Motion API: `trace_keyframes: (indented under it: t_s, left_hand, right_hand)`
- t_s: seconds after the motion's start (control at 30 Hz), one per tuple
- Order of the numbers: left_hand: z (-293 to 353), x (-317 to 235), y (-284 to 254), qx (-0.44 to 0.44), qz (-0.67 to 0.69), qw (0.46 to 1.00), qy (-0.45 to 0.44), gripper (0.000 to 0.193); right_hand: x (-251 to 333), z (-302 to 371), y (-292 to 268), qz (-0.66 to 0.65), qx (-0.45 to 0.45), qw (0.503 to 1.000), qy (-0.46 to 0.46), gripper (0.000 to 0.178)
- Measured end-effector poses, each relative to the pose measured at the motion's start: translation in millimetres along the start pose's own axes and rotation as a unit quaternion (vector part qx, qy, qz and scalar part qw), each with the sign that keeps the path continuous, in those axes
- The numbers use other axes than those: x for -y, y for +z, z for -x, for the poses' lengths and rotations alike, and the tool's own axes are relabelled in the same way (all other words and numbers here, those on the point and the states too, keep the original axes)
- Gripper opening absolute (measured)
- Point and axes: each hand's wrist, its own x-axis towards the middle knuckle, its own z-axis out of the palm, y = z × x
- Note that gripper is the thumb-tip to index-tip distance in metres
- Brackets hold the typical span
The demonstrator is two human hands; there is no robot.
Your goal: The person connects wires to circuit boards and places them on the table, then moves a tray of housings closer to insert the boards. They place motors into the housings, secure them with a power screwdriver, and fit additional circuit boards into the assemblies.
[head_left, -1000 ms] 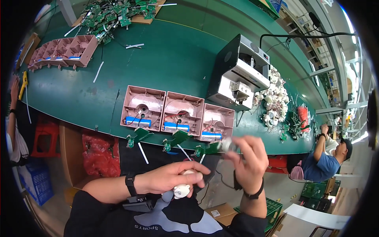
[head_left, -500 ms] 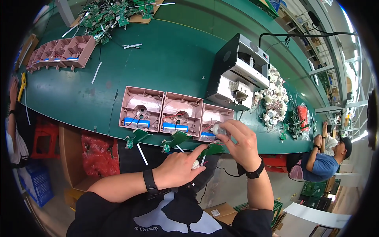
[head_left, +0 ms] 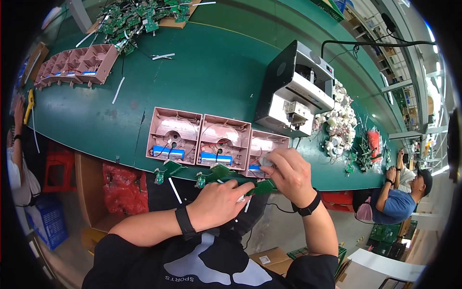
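Note:
Three pink plastic housings stand side by side near the table's front edge: a left one (head_left: 173,115), a middle one (head_left: 224,123) and a right one (head_left: 269,139). Each has a blue battery pack inside, and a green circuit board hangs by the front of each. With bent fingers, my right hand (head_left: 292,177) grips a round whitish part (head_left: 265,161) over the right housing; the fingers partly cover it. My left hand (head_left: 219,203) is closed around a small white part (head_left: 241,198), mostly hidden, its fingertips at the right circuit board (head_left: 263,187).
A black and silver machine (head_left: 293,96) stands behind the right housing. Heaped white wired parts (head_left: 339,123) lie beside it. More pink housings (head_left: 98,62) and a pile of circuit boards (head_left: 139,19) lie far left. Other people sit at both ends of the table.
My left index finger has bent inward from the right circuit board. My right hand has turned slightly and lowered the round part deeper into the right housing. The whole view has shifted a little.

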Motion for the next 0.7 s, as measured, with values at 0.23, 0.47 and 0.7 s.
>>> trace_keyframes:
  t_s: [0.23, 0.47, 0.7]
  left_hand:
    - [17.2, -18.3, -26.1, -0.004, 0.008, 0.999, -0.031, 0.034]
    - [22.1, -12.6, -81.5, -0.101, 0.589, 0.783, -0.174, 0.030]
    - [17.5, -0.2, -76.1, -0.229, 0.659, 0.696, -0.168, 0.027]
  right_hand:
    - [-0.5, 3.1, -5.0, 0.035, 0.031, 0.999, -0.022, 0.027]
    - [12.1, -12.1, -36.6, 0.043, 0.077, 0.996, -0.001, 0.034]
    - [119.7, -42.7, -16.3, -0.177, -0.032, 0.979, 0.092, 0.050]
